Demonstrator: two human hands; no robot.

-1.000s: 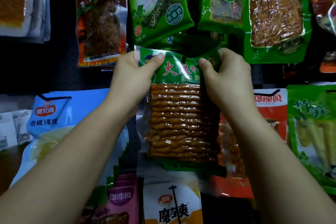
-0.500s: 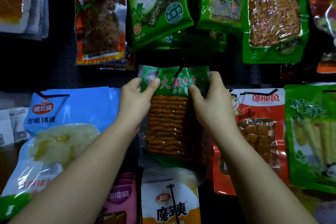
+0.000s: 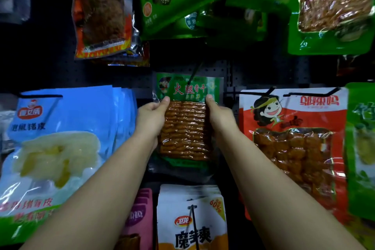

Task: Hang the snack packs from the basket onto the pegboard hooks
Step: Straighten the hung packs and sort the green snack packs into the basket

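Observation:
A green-topped snack pack [image 3: 185, 128] with brown strips behind a clear window hangs in the middle of the dark pegboard [image 3: 113, 76]. A thin dark hook [image 3: 194, 74] passes through its top edge. My left hand [image 3: 151, 118] grips the pack's left side, thumb on the front. On the pack's right side my right hand [image 3: 220, 115] grips it the same way. The basket is out of view.
Other packs hang all around: a blue pack [image 3: 60, 138] at left, a red pack [image 3: 292, 144] at right, a white and orange pack [image 3: 191, 219] below, green packs [image 3: 178, 0] and a dark red pack [image 3: 101, 10] above.
Both hands carried the green-topped pack down and away from me onto the hook. Their grip slid from the top corners down to the sides.

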